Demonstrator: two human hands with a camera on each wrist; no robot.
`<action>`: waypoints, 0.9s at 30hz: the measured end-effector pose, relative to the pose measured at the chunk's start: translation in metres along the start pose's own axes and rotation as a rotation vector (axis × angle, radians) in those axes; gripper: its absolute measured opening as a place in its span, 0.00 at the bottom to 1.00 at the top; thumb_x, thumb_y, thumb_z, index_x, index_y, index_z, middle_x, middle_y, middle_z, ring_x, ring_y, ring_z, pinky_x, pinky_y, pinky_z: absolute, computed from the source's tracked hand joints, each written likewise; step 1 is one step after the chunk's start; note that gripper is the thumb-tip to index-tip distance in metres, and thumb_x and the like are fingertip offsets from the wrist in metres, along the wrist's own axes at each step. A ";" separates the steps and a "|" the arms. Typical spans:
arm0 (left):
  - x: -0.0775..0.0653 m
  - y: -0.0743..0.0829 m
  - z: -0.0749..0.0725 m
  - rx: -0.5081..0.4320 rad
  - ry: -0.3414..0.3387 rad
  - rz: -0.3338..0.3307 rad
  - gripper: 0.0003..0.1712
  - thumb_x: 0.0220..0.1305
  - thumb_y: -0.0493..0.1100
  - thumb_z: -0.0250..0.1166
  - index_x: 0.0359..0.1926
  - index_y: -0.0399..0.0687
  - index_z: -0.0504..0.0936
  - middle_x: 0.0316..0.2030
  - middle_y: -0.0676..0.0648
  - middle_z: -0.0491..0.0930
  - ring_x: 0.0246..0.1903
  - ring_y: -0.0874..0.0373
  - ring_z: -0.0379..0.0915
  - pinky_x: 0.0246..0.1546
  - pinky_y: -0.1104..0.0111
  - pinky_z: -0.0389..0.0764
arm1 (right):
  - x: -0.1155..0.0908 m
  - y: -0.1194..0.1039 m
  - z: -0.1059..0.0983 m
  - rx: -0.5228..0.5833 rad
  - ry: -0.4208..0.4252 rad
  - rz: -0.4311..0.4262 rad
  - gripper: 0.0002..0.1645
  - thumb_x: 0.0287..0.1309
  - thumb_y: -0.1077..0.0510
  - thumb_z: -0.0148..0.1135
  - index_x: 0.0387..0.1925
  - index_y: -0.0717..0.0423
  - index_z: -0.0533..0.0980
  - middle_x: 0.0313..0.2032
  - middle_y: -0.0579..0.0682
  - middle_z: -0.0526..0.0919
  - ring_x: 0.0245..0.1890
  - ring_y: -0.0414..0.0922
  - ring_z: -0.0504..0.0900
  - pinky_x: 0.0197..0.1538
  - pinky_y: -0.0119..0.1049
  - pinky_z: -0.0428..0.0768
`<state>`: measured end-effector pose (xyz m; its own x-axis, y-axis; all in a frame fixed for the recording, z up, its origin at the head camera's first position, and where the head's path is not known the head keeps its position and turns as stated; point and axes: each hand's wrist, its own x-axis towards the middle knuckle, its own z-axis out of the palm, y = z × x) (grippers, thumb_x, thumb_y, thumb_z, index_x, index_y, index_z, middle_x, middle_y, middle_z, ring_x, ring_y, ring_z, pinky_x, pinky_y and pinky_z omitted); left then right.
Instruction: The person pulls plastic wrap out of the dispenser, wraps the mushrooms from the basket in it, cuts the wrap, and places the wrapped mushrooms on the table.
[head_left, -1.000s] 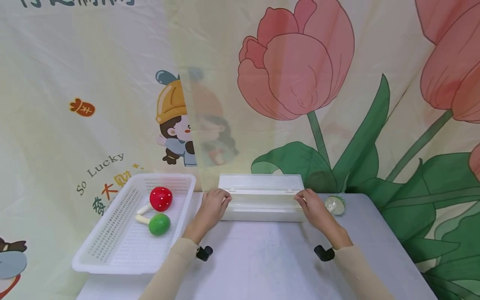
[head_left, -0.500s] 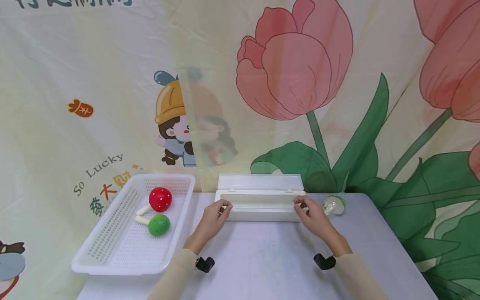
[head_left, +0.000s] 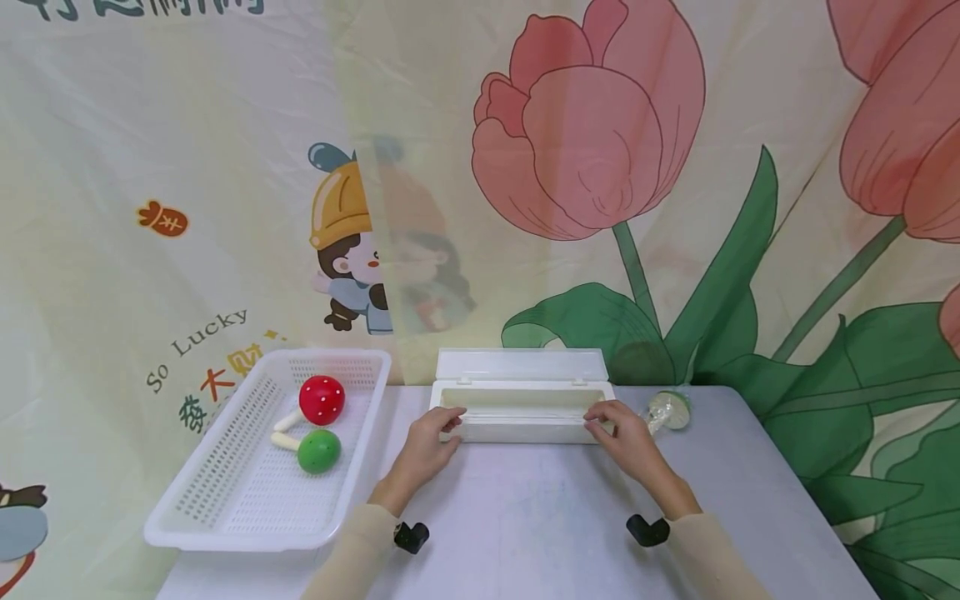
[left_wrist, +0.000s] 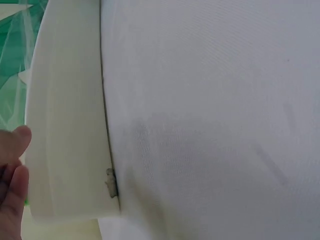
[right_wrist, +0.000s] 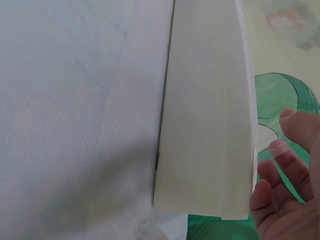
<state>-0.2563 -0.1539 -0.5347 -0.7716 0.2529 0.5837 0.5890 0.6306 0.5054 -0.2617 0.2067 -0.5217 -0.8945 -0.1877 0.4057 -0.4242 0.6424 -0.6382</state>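
White box point(head_left: 525, 432) at the far middle of the table point(head_left: 525, 525) has its lid point(head_left: 521, 365) raised, opening judged complete, closing not done; left hand point(head_left: 426, 450) and right hand point(head_left: 630, 440), both grasping nothing, sit by its near corners.

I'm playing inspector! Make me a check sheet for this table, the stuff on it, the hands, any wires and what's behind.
Surface: pale table, fabric-like, shadows under the arms.
Job's things: long white box, lid raised at the back; grey patch low near one end.
Clutter: white basket holding a red spotted toy and a green toy; see-through round item at right.
Left grip: bare hand by the box's left end; touch unclear.
Right grip: bare hand by its right end, fingers relaxed.
Cables: nothing seen.
Surroundings: wall cloth printed with tulips.
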 end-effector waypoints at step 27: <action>-0.002 -0.009 0.008 -0.169 0.154 -0.075 0.03 0.66 0.35 0.70 0.39 0.46 0.87 0.33 0.50 0.84 0.30 0.64 0.70 0.27 0.74 0.71 | -0.002 0.008 0.008 0.133 0.098 0.027 0.05 0.69 0.59 0.65 0.44 0.55 0.82 0.44 0.51 0.83 0.42 0.37 0.76 0.38 0.30 0.77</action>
<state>-0.2622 -0.1547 -0.5453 -0.7765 0.0870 0.6241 0.5735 0.5080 0.6427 -0.2646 0.2067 -0.5327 -0.8905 -0.0943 0.4450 -0.4211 0.5412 -0.7279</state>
